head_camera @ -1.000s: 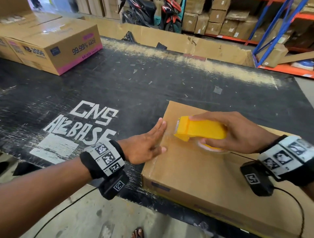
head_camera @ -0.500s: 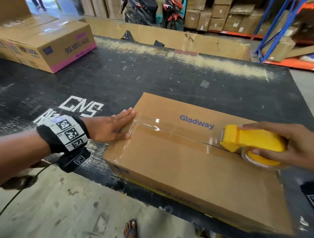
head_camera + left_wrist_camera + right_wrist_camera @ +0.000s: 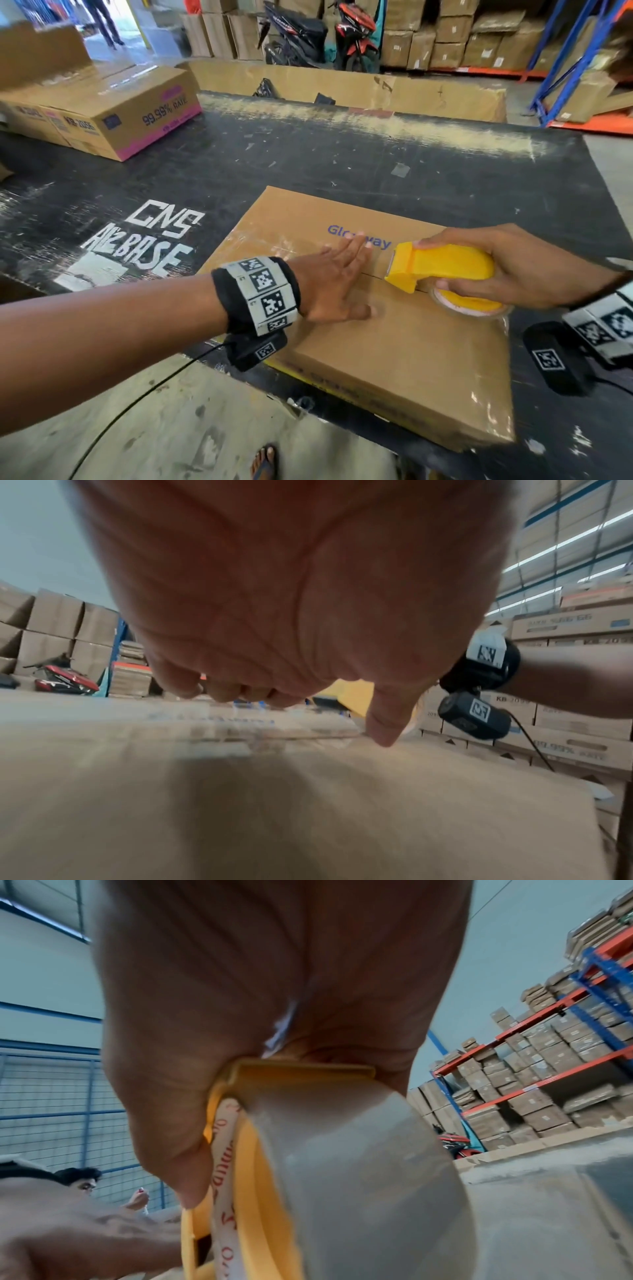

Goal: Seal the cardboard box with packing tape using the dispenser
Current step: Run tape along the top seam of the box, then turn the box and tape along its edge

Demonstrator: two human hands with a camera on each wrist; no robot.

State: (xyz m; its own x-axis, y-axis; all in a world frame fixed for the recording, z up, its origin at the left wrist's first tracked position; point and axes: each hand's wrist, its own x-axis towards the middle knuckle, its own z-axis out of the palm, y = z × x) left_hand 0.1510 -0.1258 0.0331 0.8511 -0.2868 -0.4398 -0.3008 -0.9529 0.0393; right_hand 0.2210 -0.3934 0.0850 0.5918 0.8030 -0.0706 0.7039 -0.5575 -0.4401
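Note:
A flat brown cardboard box [image 3: 404,359] printed "Glodway" lies on the black table [image 3: 308,164]. Clear tape shines along its centre seam at the left end. My left hand [image 3: 337,274] lies flat on the box top over that seam, fingers straight and pointing right; the left wrist view shows the palm and fingers [image 3: 387,723] pressed on the cardboard [image 3: 308,804]. My right hand [image 3: 507,270] grips the yellow tape dispenser [image 3: 442,265], its toothed edge down on the seam just right of my left fingertips. Close up, the clear tape roll [image 3: 359,1164] sits in the yellow frame [image 3: 246,1150].
A printed carton [image 3: 113,113] stands on the table's far left. A long cardboard wall [image 3: 376,92] runs behind the table. Motorbikes [image 3: 308,34] and stacked boxes on blue-orange racks [image 3: 565,61] lie beyond. My sandalled foot [image 3: 263,462] is on the concrete floor.
The dispenser ran right along the seam laying tape, and now sits nearer the box's middle. My left hand moved from the box's left end onto the top, flat over the taped seam.

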